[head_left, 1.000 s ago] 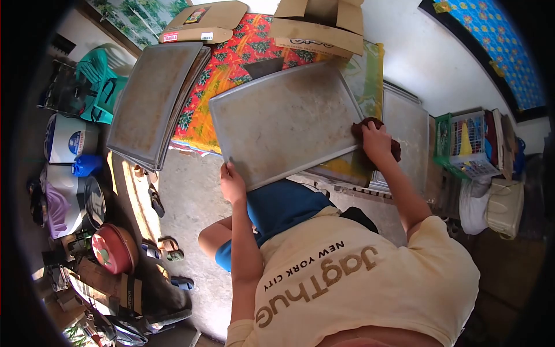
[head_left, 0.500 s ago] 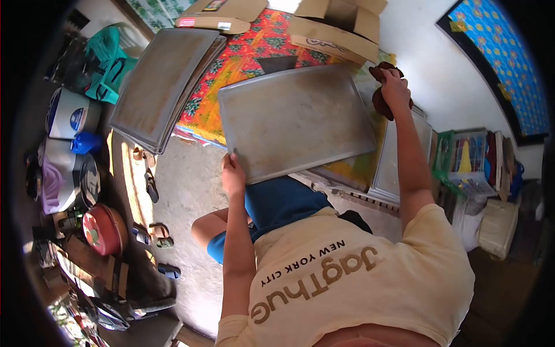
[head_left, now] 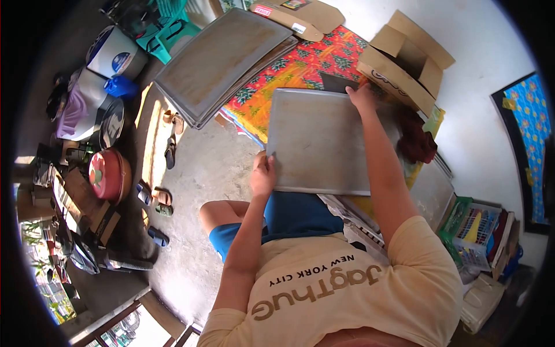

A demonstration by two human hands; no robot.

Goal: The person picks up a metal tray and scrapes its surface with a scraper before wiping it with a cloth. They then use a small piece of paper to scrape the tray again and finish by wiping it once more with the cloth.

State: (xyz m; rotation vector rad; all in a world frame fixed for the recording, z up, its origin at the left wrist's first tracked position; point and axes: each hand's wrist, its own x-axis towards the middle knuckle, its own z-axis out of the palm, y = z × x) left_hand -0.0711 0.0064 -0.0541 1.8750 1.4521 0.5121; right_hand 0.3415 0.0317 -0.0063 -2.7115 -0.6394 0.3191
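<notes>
A flat, worn grey metal baking tray (head_left: pixel 318 141) is held tilted above my lap, partly over the table. My left hand (head_left: pixel 263 173) is closed on its near left edge. At the tray's far right corner, my right hand (head_left: pixel 363 98) grips the edge, its fingertips partly hidden. A crumpled dark red cloth (head_left: pixel 417 140) lies to the right of my right forearm, apart from the hand. Farther left, a stack of similar trays (head_left: pixel 225 61) rests on the table's patterned cover (head_left: pixel 260 92).
Behind the tray stands an open cardboard box (head_left: pixel 404 63), with a flattened carton (head_left: pixel 300 17) at the back. More flat sheets (head_left: pixel 430 194) lie at right, near a plastic basket (head_left: pixel 471 231). Slippers (head_left: pixel 157 236) and a red tub (head_left: pixel 108 173) are on the floor at left.
My right hand has let go of the dark red cloth and moved left onto the tray's far edge. The tray has turned straighter. The whole view has swung left.
</notes>
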